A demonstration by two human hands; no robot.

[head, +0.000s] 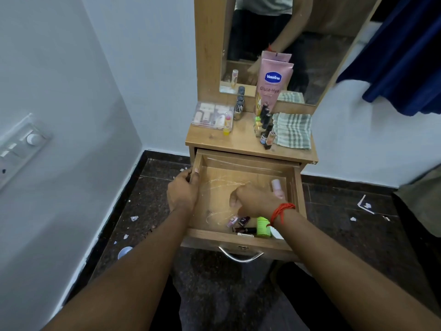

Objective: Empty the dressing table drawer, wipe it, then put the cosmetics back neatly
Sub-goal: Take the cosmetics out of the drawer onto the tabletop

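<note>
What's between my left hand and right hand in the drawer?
In the head view, only bare, pale-streaked drawer floor lies between the left hand and right hand.

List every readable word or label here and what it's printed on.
"Vaseline": blue badge on the tall pink plastic tube on the wooden tabletop.
"Gluta-Hya": same tube, below the badge.
Small dark bottles and cosmetics in the wooden drawer: labels too blurred to read.

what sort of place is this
Likely a bedroom or dressing corner of a home: a wooden dressing table with a mirror, a pink Vaseline tube on its top, and its open drawer with small cosmetics inside.
</note>
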